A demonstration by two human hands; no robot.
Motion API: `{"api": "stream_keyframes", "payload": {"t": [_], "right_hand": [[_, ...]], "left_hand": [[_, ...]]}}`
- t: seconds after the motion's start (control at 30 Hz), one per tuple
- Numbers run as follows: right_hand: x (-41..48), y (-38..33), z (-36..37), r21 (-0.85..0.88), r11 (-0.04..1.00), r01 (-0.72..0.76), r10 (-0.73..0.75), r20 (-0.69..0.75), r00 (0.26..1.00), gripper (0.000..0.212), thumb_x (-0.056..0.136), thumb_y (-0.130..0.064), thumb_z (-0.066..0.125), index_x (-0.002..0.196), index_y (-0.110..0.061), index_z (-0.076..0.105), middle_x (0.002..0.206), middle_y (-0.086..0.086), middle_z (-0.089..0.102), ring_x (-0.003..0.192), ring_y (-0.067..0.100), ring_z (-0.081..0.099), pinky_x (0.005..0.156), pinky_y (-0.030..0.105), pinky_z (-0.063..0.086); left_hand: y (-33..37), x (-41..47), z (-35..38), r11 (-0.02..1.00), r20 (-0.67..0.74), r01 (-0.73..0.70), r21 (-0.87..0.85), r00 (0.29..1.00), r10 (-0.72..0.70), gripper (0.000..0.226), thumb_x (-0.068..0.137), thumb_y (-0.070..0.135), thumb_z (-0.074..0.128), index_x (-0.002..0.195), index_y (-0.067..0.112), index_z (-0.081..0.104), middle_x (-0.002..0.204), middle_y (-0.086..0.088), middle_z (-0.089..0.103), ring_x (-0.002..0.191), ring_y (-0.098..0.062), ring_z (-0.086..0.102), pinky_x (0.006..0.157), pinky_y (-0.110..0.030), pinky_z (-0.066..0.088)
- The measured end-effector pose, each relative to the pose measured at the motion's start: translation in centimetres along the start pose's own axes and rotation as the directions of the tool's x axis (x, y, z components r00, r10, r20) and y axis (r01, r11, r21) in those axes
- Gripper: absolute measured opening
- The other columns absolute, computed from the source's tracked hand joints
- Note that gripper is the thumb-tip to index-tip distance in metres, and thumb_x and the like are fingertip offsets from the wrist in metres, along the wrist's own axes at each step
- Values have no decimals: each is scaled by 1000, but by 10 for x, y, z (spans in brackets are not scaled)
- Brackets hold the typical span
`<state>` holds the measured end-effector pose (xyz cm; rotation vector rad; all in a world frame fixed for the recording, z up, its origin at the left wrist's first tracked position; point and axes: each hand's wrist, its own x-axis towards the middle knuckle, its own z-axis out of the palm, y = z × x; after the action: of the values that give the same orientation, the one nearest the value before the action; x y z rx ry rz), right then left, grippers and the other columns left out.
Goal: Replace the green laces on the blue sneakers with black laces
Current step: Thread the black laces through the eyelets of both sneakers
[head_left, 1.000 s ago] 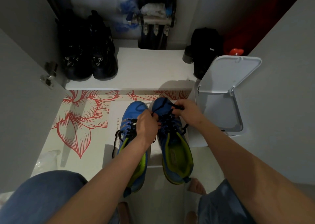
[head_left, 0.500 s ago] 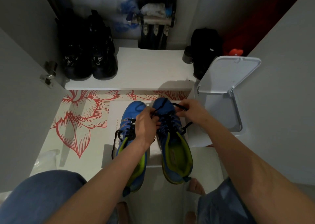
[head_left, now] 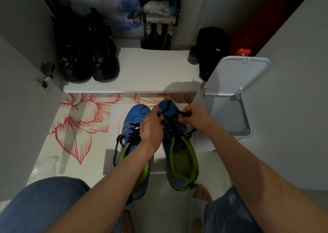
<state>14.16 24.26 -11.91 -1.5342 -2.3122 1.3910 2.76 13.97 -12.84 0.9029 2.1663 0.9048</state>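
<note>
Two blue sneakers with lime-green linings stand side by side on the floor, toes pointing away. The left sneaker (head_left: 132, 154) carries black lacing with a loose end trailing off its left side. The right sneaker (head_left: 179, 154) is threaded with a black lace (head_left: 173, 128). My left hand (head_left: 152, 126) pinches one end of that lace over the toe area. My right hand (head_left: 194, 115) pinches the other end, just right of the toe. No green lace is visible.
A white bin (head_left: 229, 112) with its lid raised stands right of the sneakers. A low white shelf (head_left: 150, 71) behind holds black boots (head_left: 87, 55) and a black bag (head_left: 211, 50). A red flower-print mat (head_left: 79, 126) covers the floor. My knees frame the bottom.
My right hand has drawn its lace end slightly outward to the right and back toward the toe. My left hand keeps its pinch almost in place. The sneakers have not moved.
</note>
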Motion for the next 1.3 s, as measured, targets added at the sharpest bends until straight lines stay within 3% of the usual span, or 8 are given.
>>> {"api": "stream_keyframes", "payload": {"t": [0.13, 0.2, 0.4, 0.57, 0.7, 0.87, 1.1, 1.3], "right_hand": [[-3, 1, -2, 4, 1000, 30, -31, 73, 997, 19, 80, -1, 70, 98, 3, 66, 90, 8, 62, 80, 11, 54, 65, 6, 43], [-5, 1, -2, 13, 999, 38, -39, 105, 994, 18, 79, 2, 69, 96, 3, 64, 81, 0, 58, 76, 8, 52, 59, 1, 41], [-6, -2, 1, -49, 991, 122, -113, 154, 982, 11, 85, 0, 62, 84, -7, 54, 74, -4, 51, 71, 7, 49, 59, 15, 37], [-6, -13, 3, -89, 983, 161, -144, 171, 975, 28, 91, -4, 55, 74, -25, 46, 75, -10, 48, 69, -3, 44, 57, -1, 35], [-6, -7, -1, -84, 988, 129, -117, 135, 984, 6, 89, -8, 61, 91, -9, 55, 86, -1, 53, 78, 7, 49, 57, 0, 36], [-8, 1, -11, -107, 994, 32, -17, 138, 990, 21, 83, -3, 66, 104, 3, 62, 94, 9, 59, 90, 17, 53, 79, 24, 41], [-11, 3, -14, -54, 998, 31, -24, 118, 993, 20, 81, 0, 68, 100, 5, 64, 94, 15, 62, 90, 21, 57, 87, 33, 46], [-13, 7, -15, -40, 999, 33, -25, 167, 986, 15, 81, -2, 69, 96, 2, 68, 80, 4, 62, 79, 12, 56, 65, 11, 41]], "left_hand": [[0, 0, -3, 985, 5, 52, -163, 999, -52, 14, 97, 4, 42, 101, 11, 53, 92, -8, 62, 70, -13, 59, 62, -31, 52], [-2, -2, -4, 972, 32, 99, -211, 995, -95, 11, 94, -1, 47, 102, 3, 54, 89, -8, 61, 74, -16, 62, 68, -35, 54], [-3, -7, -6, 987, 35, 112, -119, 994, -108, 16, 87, 3, 62, 101, -4, 61, 97, -15, 65, 91, -27, 65, 82, -42, 54], [0, -10, -3, 999, 5, 5, -42, 1000, -5, 8, 89, 4, 58, 93, 6, 65, 88, -5, 67, 82, -19, 63, 77, -37, 53], [-2, -8, -1, 997, 51, -24, 67, 998, 21, 13, 94, 9, 53, 101, 6, 63, 99, -8, 67, 88, -21, 64, 79, -39, 52], [1, -11, 4, 926, 6, -129, 354, 991, 135, 24, 98, 8, 43, 122, 8, 47, 120, -7, 53, 104, -19, 58, 76, -25, 43], [6, -14, 3, 930, 52, -246, 273, 969, 241, 21, 96, 2, 41, 114, 0, 50, 117, -15, 53, 106, -29, 51, 86, -34, 42], [2, -14, -2, 990, 16, -120, 70, 993, 119, 18, 97, 5, 42, 110, 0, 54, 107, -17, 60, 98, -31, 57, 77, -30, 44]]}}
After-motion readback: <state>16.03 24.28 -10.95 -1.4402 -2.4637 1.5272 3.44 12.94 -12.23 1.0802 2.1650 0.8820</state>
